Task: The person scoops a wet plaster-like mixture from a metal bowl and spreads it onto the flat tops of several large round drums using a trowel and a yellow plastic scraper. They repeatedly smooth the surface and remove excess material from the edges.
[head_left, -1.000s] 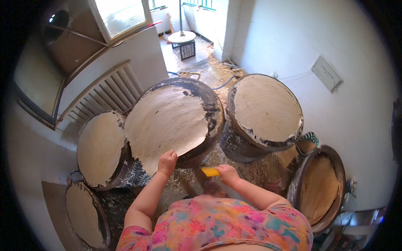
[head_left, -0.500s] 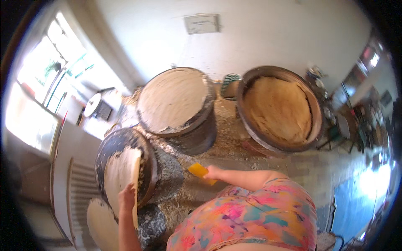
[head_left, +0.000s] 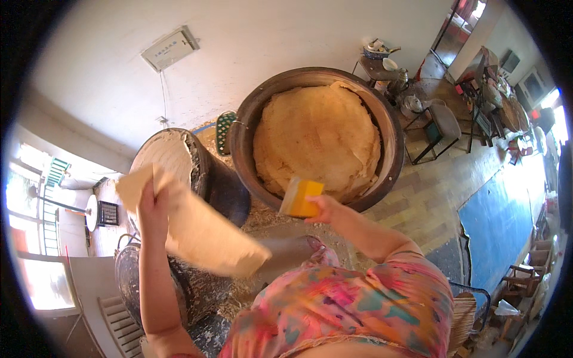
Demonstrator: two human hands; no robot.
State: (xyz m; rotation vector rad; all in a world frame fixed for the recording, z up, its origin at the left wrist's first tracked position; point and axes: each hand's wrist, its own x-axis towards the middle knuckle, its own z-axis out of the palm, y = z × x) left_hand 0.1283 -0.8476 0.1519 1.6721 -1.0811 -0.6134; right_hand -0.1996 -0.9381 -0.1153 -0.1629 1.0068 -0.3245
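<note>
My left hand is closed on the upper end of a large thin flatbread, which hangs slanting down to the right, blurred by motion. A yellow scraper with a pale edge is gripped in my right hand, over the near rim of a big round vat. Inside the vat lies a broad round stack of tan flatbread. Behind the held flatbread stands a dark drum with a pale, batter-like layer on its round top. The nearer dark drum is partly hidden by my left arm.
A green patterned container stands between the far drum and the vat. To the right are a chair, a kettle and a blue sheet on the floor. A ribbed radiator is at the lower left.
My left hand has lifted the flatbread off the near drum, up and away. My right hand has brought the scraper up beside the vat. The view has turned right.
</note>
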